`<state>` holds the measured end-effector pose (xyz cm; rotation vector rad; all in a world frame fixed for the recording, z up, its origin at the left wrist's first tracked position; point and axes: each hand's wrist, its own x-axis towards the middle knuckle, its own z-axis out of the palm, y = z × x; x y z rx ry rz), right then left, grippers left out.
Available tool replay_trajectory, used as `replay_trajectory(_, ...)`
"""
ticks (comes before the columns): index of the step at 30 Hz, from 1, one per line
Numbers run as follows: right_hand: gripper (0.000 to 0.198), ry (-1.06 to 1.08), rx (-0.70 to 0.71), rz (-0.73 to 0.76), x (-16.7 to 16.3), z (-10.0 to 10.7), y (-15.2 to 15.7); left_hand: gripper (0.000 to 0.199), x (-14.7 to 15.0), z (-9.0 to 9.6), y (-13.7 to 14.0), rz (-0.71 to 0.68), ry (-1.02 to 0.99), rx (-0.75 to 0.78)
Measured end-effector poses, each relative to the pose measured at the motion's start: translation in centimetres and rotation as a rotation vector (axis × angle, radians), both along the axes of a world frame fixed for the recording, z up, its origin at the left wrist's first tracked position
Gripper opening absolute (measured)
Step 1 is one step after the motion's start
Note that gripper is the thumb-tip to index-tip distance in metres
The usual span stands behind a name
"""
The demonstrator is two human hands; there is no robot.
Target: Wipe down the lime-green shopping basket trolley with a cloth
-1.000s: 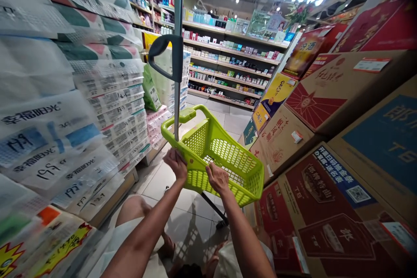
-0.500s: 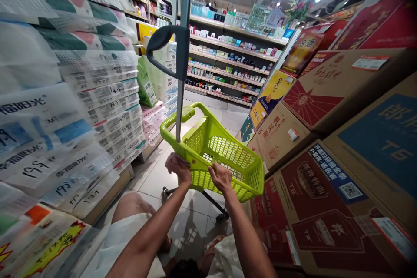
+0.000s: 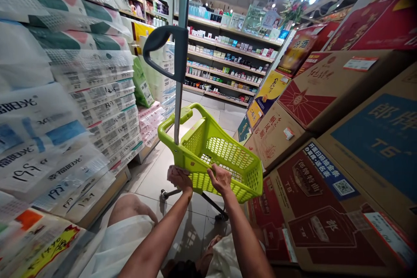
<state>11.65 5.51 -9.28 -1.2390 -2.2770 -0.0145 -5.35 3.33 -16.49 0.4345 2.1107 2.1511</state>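
While curled, right fingers (image 3: 223, 172) on basket (image 3: 202, 168).

Smooth plastic basket (image 3: 187, 156), matt cloth (image 3: 173, 173), glossy film-wrapped packs (image 3: 112, 108).

Lime-green basket (image 3: 201, 167) with perforated pattern.

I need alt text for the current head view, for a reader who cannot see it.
A person's left hand holds a cloth against a green basket cart; the right hand rests on its near rim. Wrapped packs and cartons flank it, with shelves beyond.
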Motion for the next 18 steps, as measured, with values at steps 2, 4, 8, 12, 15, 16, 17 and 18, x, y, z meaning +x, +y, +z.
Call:
replay_trajectory(2, 0.054, 0.011, 0.006, 0.005, 0.2, 0.0, 0.0, 0.025, -1.0, 2.1, 1.1, 0.066, 0.044, 0.069)
replay_trajectory(4, 0.054, 0.011, 0.009, 0.014, 0.5, -0.1, -0.1, 0.022, -2.0, 4.4, 2.0, 0.053, 0.147, 0.139)
replay_trajectory(8, 0.054, 0.017, 0.02, 0.015, 0.9, -0.2, -0.4, 0.015, -4.7, 8.4, 2.3, -0.125, 0.331, 0.203)
replay_trajectory(12, 0.054, 0.023, 0.022, 0.031, 1.3, -0.2, -0.8, 0.018, -9.2, 13.0, 1.4, -0.131, 0.456, 0.218)
replay_trajectory(15, 0.052, 0.035, 0.015, 0.039, 1.5, -0.2, -1.1, 0.026, -11.1, 16.3, 0.7, -0.297, 0.555, 0.209)
replay_trajectory(16, 0.051, 0.041, 0.014, 0.036, 1.5, -0.2, -1.1, 0.031, -11.1, 17.3, 0.5, -0.35, 0.538, 0.217)
replay_trajectory(17, 0.05, 0.046, 0.014, 0.035, 1.5, -0.2, -1.2, 0.036, -10.9, 18.0, 0.4, -0.4, 0.487, 0.244)
replay_trajectory(18, 0.049, 0.05, 0.016, 0.034, 1.4, -0.2, -1.2, 0.04, -10.6, 18.7, 0.4, -0.463, 0.401, 0.297)
